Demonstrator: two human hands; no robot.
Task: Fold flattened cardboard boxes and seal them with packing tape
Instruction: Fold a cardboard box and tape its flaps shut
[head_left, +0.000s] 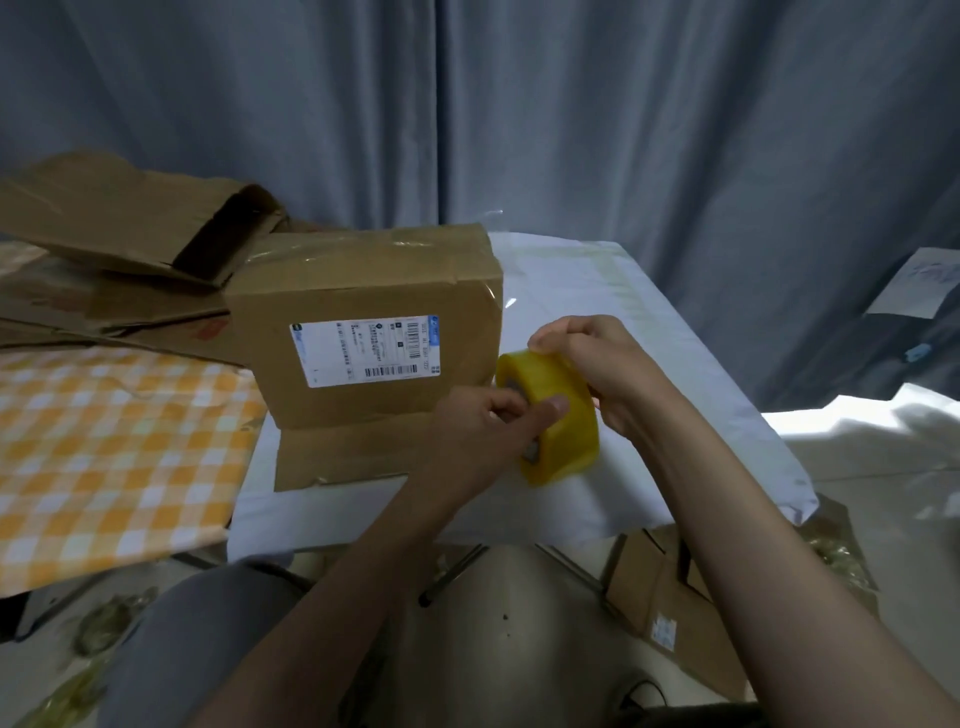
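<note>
While the left hand (493, 421) grips the yellow tape roll (550, 415) with its thumb across the outer face and its fingers curled at the core, the right hand (597, 369) pinches the roll from above, near its top edge. The roll is held in the air over the white bench (623, 322), just beside the right side of the cardboard box (363, 322). This box stands near the middle of the bench, with a shipping label (369, 351) on its front (one flap lies open toward the near edge). Flattened cardboard (119, 223) is piled at the far left corner, behind an orange checkered cloth (104, 441).
</note>
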